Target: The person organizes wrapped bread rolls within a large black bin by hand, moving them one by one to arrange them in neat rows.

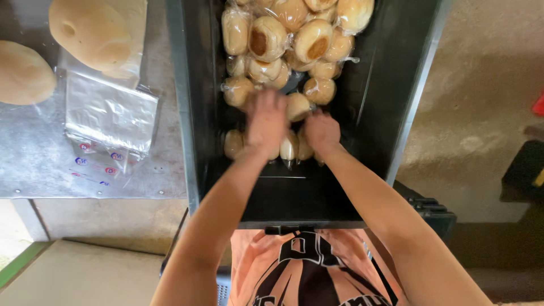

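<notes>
In the middle of the frame, inside the black crate (374,102), the left hand (265,120) and right hand (321,131) both grip a bag of buns (286,148), steadying it among other bagged buns (289,39).

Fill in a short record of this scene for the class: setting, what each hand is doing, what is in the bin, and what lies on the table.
Setting: head view down into a black bin beside a metal table
Left hand: blurred, on bagged buns at the near row
Right hand: on the same buns, beside the left hand
Bin contents: packs of buns in clear plastic, piled at the far end
Table: stack of plastic bags, two large loaves
</notes>
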